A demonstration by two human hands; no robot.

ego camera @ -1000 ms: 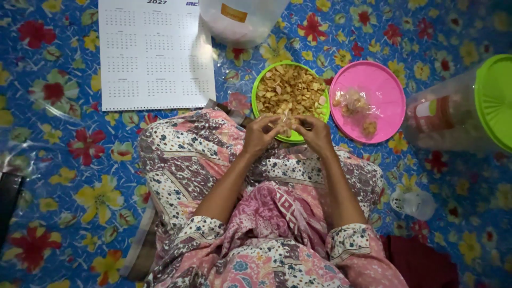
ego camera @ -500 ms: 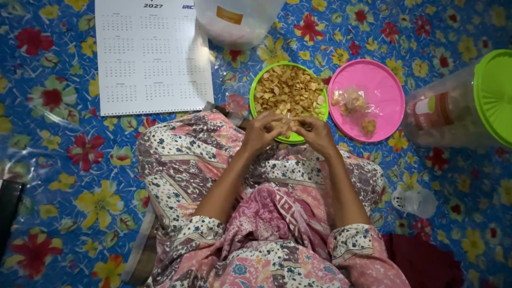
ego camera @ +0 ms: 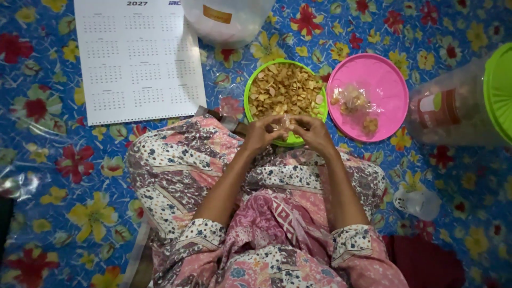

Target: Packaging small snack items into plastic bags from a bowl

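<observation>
I sit cross-legged on a blue flowered mat. My left hand (ego camera: 261, 133) and my right hand (ego camera: 314, 133) meet at the near rim of a green lid (ego camera: 248, 95) heaped with pale yellow chips (ego camera: 282, 88). Both hands pinch a small clear plastic packet (ego camera: 286, 123) of chips between their fingertips. To the right lies a pink lid (ego camera: 384, 80) with two small filled packets (ego camera: 352, 100) on it.
A white wall calendar (ego camera: 136, 58) lies at the upper left. A clear plastic tub (ego camera: 226, 21) stands at the top. A large clear jar with a green lid (ego camera: 464, 104) lies on its side at the right. A crumpled clear bag (ego camera: 418, 202) lies by my right knee.
The view has shifted a little to the right. My hands stay together on the small packet at the green lid's rim, with only slight finger movement.
</observation>
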